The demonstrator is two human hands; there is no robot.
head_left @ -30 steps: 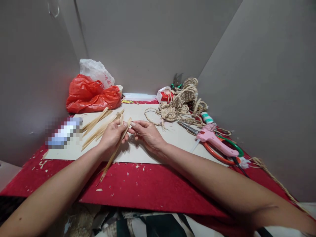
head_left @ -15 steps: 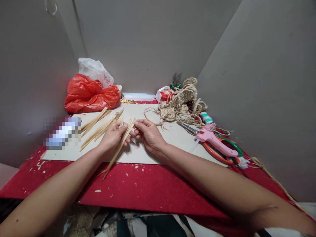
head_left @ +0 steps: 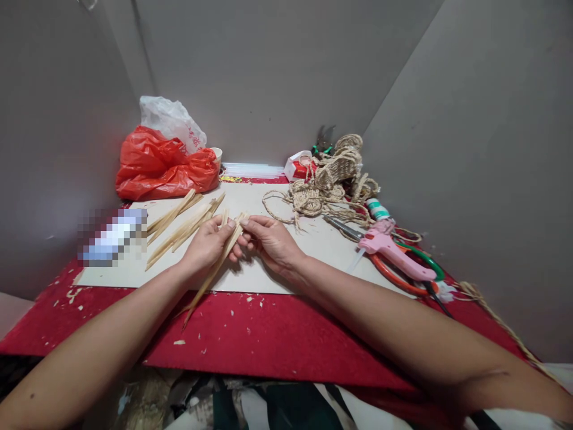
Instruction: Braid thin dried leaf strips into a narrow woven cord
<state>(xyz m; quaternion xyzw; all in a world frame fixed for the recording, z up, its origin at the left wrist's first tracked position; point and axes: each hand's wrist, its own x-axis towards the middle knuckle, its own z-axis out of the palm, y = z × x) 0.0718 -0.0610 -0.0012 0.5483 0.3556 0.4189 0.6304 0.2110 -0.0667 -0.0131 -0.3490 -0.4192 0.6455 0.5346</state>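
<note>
Both hands meet over the front of a pale board (head_left: 308,272). My left hand (head_left: 209,240) is closed on a small bunch of dry straw-coloured strips (head_left: 209,279), its thumb pressed along them. The long ends of the bunch hang down toward me past the board's front edge. My right hand (head_left: 270,239) pinches the short upper ends of the same strips between thumb and forefinger. More loose dry strips (head_left: 185,232) lie on the board just left of my left hand.
A red plastic bag (head_left: 165,170) stands at the back left. Braided cord pieces (head_left: 329,185) are heaped at the back right. A pink glue gun (head_left: 387,246) and scissors with orange and green handles (head_left: 394,280) lie at the right. Scraps dot the red cloth (head_left: 250,334).
The view has tilted slightly, so things sit a little higher in the picture. My hands stay on the strips, with my right fingers slightly closer to my left thumb.
</note>
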